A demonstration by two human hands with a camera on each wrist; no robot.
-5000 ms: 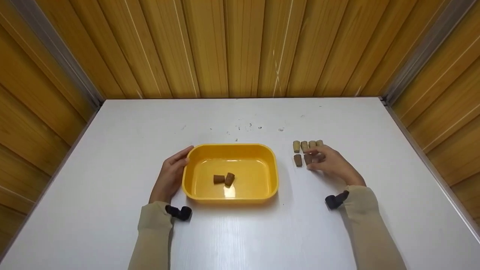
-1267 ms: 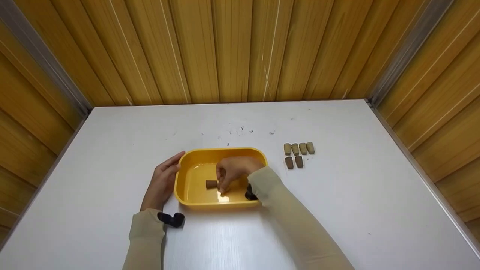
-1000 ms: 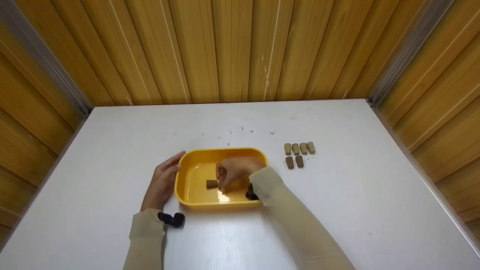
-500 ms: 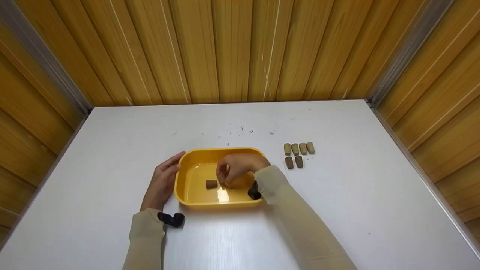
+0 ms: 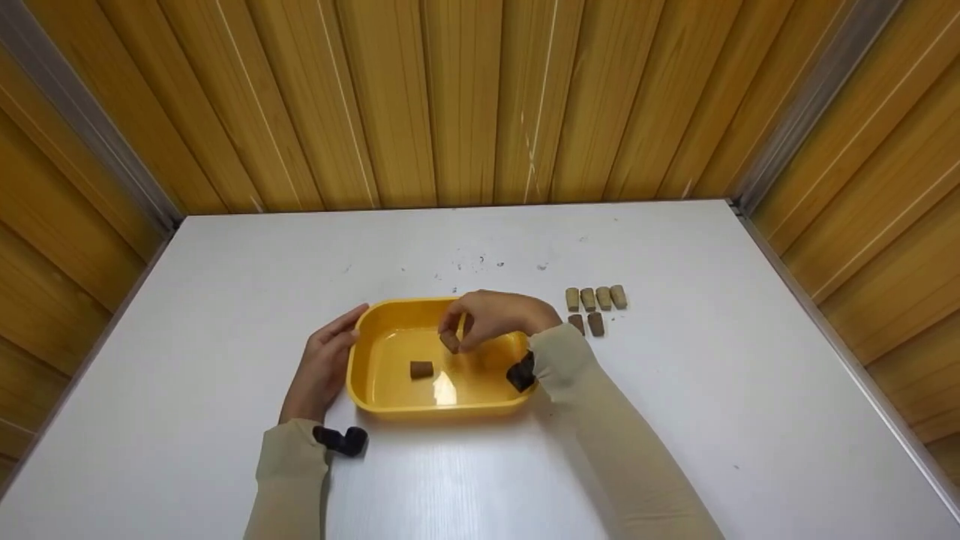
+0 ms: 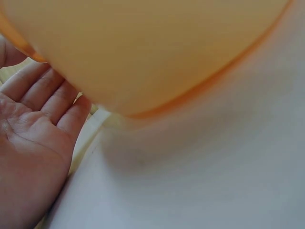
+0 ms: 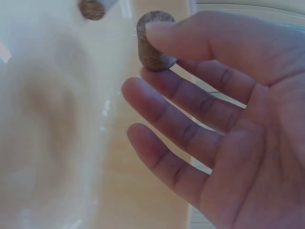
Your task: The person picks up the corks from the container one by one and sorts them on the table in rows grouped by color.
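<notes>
My left hand [image 5: 324,367] rests against the left outer wall of a yellow plastic tub [image 5: 439,410], its fingers extended along the outside and the thumb by the rim. In the left wrist view the palm [image 6: 33,143] faces the tub's side. Over the tub, my right hand [image 5: 499,315] pinches a brown tapered cork stopper [image 5: 448,342] between thumb and fingertips. Close up in the right wrist view, the held cork [image 7: 151,56] has a mottled surface, and the lower fingers spread loosely. A second brown cork [image 5: 421,369] lies on its side on the tub floor.
To the right of the tub, several light tan corks [image 5: 588,299] lie in a row on the white table [image 5: 750,390]. Below them are two brown corks [image 5: 595,324], one partly behind my right wrist. Wood-patterned panels [image 5: 465,97] enclose the back and sides.
Five seconds ago my right hand was at the brown corks on the table. It has since reached into the tub, and in the last second it lifts a brown cork off the floor. Left hand stays.
</notes>
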